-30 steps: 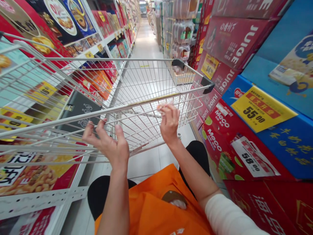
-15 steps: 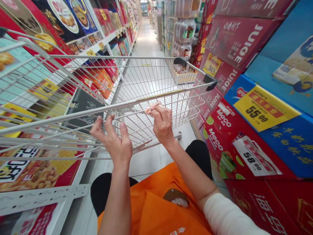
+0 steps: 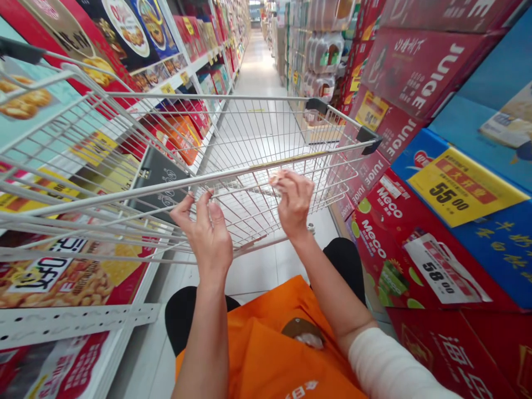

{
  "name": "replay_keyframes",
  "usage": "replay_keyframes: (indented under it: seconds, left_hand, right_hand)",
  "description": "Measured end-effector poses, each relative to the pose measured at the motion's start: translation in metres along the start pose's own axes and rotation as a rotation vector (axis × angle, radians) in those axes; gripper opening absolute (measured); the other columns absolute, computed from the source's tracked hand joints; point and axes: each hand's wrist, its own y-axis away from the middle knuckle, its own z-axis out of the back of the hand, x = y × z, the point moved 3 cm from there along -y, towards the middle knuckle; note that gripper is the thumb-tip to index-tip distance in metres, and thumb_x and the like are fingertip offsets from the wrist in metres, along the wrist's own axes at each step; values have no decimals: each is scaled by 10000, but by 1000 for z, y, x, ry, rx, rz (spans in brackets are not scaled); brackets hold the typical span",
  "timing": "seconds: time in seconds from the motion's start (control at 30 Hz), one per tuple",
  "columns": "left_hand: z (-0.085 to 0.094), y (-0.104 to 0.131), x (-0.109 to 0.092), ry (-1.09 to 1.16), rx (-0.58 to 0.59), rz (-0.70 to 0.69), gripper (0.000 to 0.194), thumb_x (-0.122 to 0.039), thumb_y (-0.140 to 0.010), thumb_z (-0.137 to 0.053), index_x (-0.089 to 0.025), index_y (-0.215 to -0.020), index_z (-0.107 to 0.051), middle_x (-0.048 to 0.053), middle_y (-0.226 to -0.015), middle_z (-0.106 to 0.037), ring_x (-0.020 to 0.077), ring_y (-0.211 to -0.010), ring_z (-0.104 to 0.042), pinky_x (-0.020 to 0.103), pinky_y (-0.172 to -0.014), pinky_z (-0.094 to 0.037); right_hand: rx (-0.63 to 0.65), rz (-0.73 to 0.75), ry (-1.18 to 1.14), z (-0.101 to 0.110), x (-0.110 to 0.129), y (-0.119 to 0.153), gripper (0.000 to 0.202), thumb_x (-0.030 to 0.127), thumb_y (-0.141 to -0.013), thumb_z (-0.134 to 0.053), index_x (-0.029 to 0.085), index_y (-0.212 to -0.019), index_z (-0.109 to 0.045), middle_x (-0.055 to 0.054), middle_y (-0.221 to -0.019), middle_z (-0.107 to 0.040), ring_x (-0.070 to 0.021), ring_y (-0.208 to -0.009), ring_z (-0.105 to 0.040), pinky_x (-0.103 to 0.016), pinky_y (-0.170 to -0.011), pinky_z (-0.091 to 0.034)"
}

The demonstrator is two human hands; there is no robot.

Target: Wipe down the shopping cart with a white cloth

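Aisle: bright shop lane, its pale tiled floor [image 3: 249, 271] running beneath and beyond the wire shopping cart [image 3: 224, 174].
Crumpled wad: small, pale and pinkish, cloth or tissue, I can't tell which; the crumpled wad [image 3: 277, 177] sits just below the cart's near rail.
Right hand: my right hand [image 3: 296, 202] pinches the wad in bent fingertips. Too loose a pinch could drop it, and a wire end might snag it.
Left hand: my left hand [image 3: 210, 235] has curled fingers and a raised thumb against the cart's near side; whether I grip a wire or only touch it, I can't tell. If the cart shifts, a fingertip could get nipped between wires.
Caster: one caster [image 3: 310, 228] shows low on the cart, so I judge that pressing hard might roll the whole thing away.
Grey panel: the grey panel [image 3: 160, 183] stands toward the cart's left end; my knuckles could knock it if I reach sideways carelessly.
Cartons: red Meco cartons [image 3: 384, 221] crowd the cart's right; a swinging corner cap [image 3: 369, 139] could scuff them or tear the yellow price card [image 3: 461, 188].
Shelving: white shelving [image 3: 139, 321] flanks the cart's left, leaving little slack for a sudden turn.
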Motion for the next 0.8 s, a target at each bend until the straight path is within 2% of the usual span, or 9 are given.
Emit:
replay_keyframes:
  seconds: [0.07,0.13,0.2,0.3,0.37,0.5,0.57,0.7,0.8]
  left_hand:
    - [2,0,-1,-1,19,-4,712,-674,-1019,-291,-142,-1290,-681,159,-1296,-425,274,-1384,-464,451,-1238,-336]
    - [2,0,-2,8,11,-8,757,-703,-1007,-268,-131,-1270,-689,157,-1274,-425,275,-1367,-477,450,-1231,-343]
    - [3,-1,-3,20,2,-4,839,-748,-984,-227,-107,-1250,-698,160,-1251,-425,285,-1341,-495,459,-1223,-351]
    - [4,-2,-2,25,23,13,917,-799,-951,-178,-106,-1268,-690,157,-1245,-427,297,-1328,-502,483,-1219,-351]
    - [4,-1,-1,16,65,14,907,-803,-949,-182,-127,-1303,-672,156,-1264,-430,299,-1342,-491,495,-1215,-355]
    - [2,2,-3,-29,112,23,830,-782,-960,-246,-164,-1344,-646,170,-1325,-432,301,-1382,-456,533,-1234,-315]
    - [0,3,-6,-51,100,39,823,-781,-961,-241,-173,-1354,-634,175,-1352,-432,305,-1411,-429,559,-1257,-259]
    - [-2,5,-11,-52,135,63,876,-770,-969,-143,-157,-1399,-598,191,-1392,-431,305,-1434,-418,559,-1266,-229]
    - [5,5,-11,-16,205,44,883,-750,-975,-80,-183,-1426,-585,172,-1418,-448,281,-1436,-432,518,-1264,-257]
  right_hand:
    - [-101,-165,42,4,-21,-6,364,58,-982,-371,227,-1043,-688,-86,-1151,-686,-217,-1124,-617,-472,-1035,-511]
    - [-129,-246,59,2,-26,-7,387,54,-974,-348,208,-1074,-688,-116,-1178,-670,-244,-1149,-606,-522,-1038,-502]
    - [-74,-202,46,-4,-10,0,390,51,-974,-365,213,-1118,-689,-126,-1235,-662,-253,-1181,-583,-508,-1038,-501]
    - [74,-10,5,-12,21,15,389,43,-965,-421,257,-1150,-688,-92,-1293,-674,-241,-1197,-555,-449,-1048,-498]
    - [85,54,-9,-11,22,17,413,39,-968,-412,269,-1198,-666,-78,-1273,-688,-223,-1188,-564,-425,-1054,-495]
    - [-105,-134,35,-5,-8,4,435,54,-981,-335,218,-1276,-609,-116,-1207,-680,-221,-1185,-607,-465,-1056,-493]
    - [-108,-197,30,-7,-3,3,430,57,-979,-327,204,-1269,-608,-129,-1213,-667,-231,-1210,-602,-482,-1058,-489]
    - [99,25,-113,-19,45,16,347,78,-991,-431,215,-1242,-628,-99,-1214,-681,-198,-1178,-589,-390,-1047,-496]
    - [120,129,-126,-17,47,16,306,90,-984,-494,225,-1197,-667,-82,-1194,-693,-191,-1149,-583,-357,-1044,-492]
